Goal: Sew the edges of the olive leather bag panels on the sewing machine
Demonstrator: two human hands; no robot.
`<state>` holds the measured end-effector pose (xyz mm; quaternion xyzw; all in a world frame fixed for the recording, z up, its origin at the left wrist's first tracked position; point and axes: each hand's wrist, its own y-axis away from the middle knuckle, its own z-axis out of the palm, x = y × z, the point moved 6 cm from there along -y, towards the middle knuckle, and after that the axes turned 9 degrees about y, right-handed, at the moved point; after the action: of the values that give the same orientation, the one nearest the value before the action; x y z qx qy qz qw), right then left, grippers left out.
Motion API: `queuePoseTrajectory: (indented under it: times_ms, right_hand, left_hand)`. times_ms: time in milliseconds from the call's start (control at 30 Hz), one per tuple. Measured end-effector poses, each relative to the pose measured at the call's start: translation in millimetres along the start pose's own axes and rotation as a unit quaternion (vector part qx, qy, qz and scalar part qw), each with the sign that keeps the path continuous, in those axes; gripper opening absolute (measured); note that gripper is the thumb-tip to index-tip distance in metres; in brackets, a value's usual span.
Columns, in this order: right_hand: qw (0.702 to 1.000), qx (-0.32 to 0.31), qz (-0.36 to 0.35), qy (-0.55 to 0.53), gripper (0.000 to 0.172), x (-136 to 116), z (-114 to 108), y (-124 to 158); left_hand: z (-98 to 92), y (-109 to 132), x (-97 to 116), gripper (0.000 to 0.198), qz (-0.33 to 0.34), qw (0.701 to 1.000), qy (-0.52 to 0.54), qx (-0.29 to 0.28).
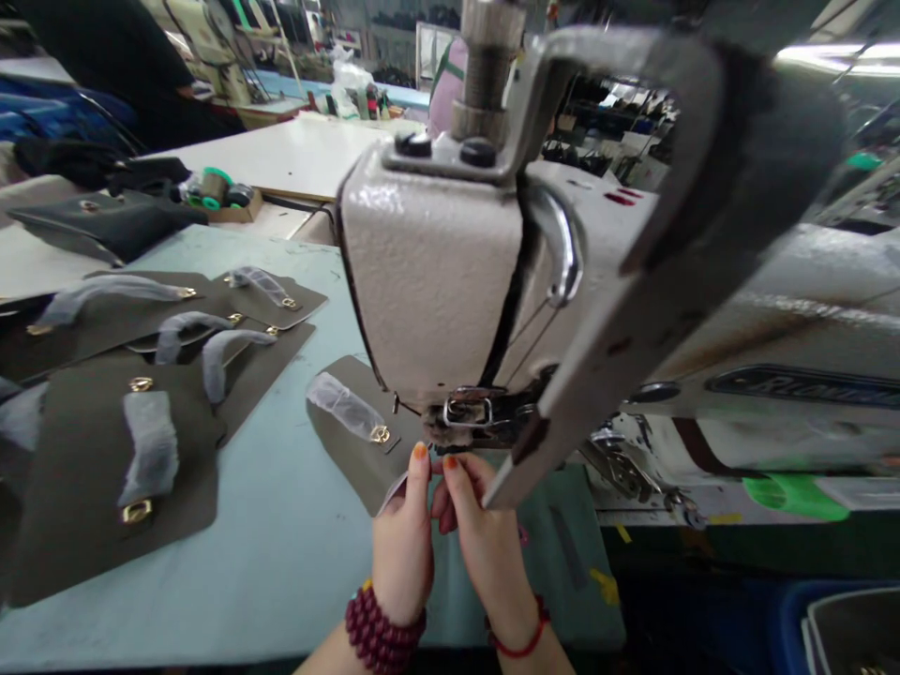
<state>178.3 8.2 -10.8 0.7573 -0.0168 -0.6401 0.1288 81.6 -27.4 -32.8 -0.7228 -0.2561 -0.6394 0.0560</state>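
Blue-green table [281, 572], grey panel [364, 464] running under sewing machine [432, 272], ahead-left of you; wrapped strap [344, 406] slants toward your thumbs. Left hand [404, 544] nearer, right hand [485, 544] alongside; fingers narrow, can't tell what's held.

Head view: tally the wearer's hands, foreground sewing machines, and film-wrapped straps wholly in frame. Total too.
Hands: 2 (left hand, right hand)
Foreground sewing machine: 1
Film-wrapped straps: 6
Total: 9
Not counted: wrapping film cut off at the left edge.
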Motion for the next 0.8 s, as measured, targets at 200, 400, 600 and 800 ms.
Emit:
queuePoseTrajectory:
  times_ms: [200, 400, 600, 800]
  right_hand:
    - [0.996, 0.054, -0.032, 0.071, 0.045, -6, 11, -4]
    - [0.985, 0.098, -0.069, 0.122, 0.045, -15, 32, -13]
    - [0.988, 0.083, -0.064, 0.113, 0.041, -9, 27, -15]
    - [0.993, 0.053, -0.058, 0.089, 0.042, -12, 20, -14]
  left_hand:
    - [-86.3, -9, -45, 0.050, 0.130, 0.978, 0.087, 0.141]
    - [-80.8, -90, 32, 0.061, 0.471, 0.810, -0.256, -0.238]
    - [-53.6, -84, 90, 0.053, 0.577, 0.649, -0.344, -0.357]
    - [-60.5, -59, 97, 0.051, 0.576, 0.643, -0.422, -0.278]
